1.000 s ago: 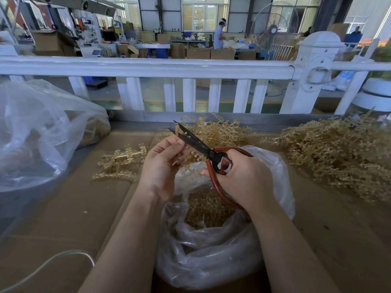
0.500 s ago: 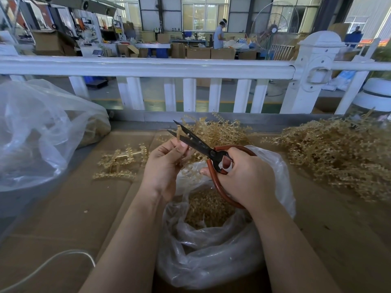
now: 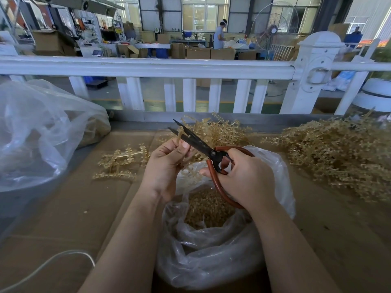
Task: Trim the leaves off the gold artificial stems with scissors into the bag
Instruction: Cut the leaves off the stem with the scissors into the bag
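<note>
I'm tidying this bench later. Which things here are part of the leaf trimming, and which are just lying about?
In use:
- scissors, in the right hand
- gold stem, pinched by the left hand
- open bag of trimmings
- stem piles

Lying about:
- large plastic bag
- white cable
- white fence

We note matt dark metal scissor blades (image 3: 196, 142), glossy red-brown handle loops (image 3: 220, 189), a crinkled clear plastic bag (image 3: 211, 254), and matt brown cardboard (image 3: 74, 208).
</note>
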